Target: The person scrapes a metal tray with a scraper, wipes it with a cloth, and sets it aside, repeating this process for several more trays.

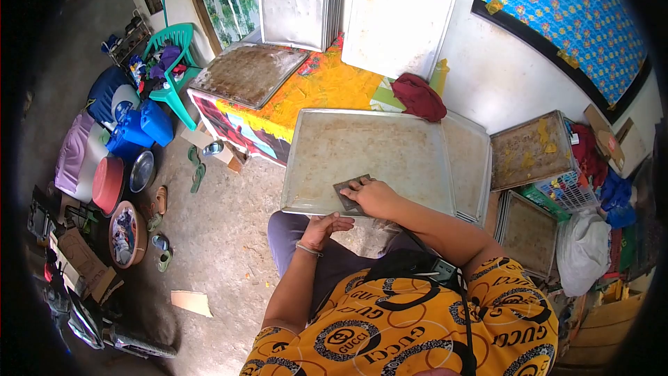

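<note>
A large metal baking tray (369, 146) lies in front of me, its surface dulled with brownish stains. Under my right hand (374, 197) is a dark, square scouring pad (346, 198), pressed by the fingers against the tray near its front edge. My left hand (324, 230) is at the tray's near rim, with the fingers curled at the edge from below. Another tray (467, 160) sits partly beneath the first one, showing at the right. A dark red cloth (419, 97) rests at the far rim.
A heavily browned tray (247, 73) lies on the table with a yellow cover (313, 101). Upright trays (296, 0) lean on the wall beside a cleaner, pale tray (402, 14). More stained trays (530, 150) stand to the right. Basins (125, 233) and a green chair (174, 69) are at left.
</note>
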A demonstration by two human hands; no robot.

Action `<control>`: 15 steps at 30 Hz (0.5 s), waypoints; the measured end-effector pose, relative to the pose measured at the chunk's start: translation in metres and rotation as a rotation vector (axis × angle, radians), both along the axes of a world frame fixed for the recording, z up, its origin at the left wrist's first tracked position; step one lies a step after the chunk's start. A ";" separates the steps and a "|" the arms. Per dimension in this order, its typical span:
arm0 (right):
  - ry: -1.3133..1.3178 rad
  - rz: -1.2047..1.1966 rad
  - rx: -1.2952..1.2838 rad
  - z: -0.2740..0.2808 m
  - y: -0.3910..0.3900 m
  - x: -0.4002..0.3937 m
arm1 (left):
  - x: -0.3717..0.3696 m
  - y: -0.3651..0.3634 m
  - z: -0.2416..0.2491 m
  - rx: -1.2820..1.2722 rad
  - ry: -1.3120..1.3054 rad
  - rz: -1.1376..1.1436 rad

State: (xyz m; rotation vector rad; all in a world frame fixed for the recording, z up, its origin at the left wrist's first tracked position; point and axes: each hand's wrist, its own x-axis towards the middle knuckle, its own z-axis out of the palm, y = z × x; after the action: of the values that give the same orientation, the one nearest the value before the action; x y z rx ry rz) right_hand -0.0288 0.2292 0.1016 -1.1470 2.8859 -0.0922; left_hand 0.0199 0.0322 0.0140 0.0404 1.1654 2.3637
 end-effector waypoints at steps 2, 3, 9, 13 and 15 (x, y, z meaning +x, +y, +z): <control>-0.001 0.000 0.000 0.001 0.000 0.000 | -0.001 -0.001 -0.002 0.001 -0.009 -0.007; 0.002 0.002 -0.001 0.000 0.000 0.000 | -0.001 -0.001 -0.001 0.004 -0.008 -0.006; 0.009 0.007 0.003 -0.001 0.000 0.000 | 0.000 0.000 0.001 0.002 0.007 0.011; 0.008 0.004 0.003 0.000 -0.001 0.000 | 0.000 0.000 0.000 -0.007 0.008 0.013; -0.004 0.001 0.006 0.001 -0.001 0.000 | 0.001 0.000 0.000 -0.006 0.008 0.014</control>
State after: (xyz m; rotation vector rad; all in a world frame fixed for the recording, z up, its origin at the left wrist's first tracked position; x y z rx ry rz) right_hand -0.0289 0.2283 0.1026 -1.1454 2.8804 -0.0864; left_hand 0.0207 0.0322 0.0141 0.0402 1.1802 2.3744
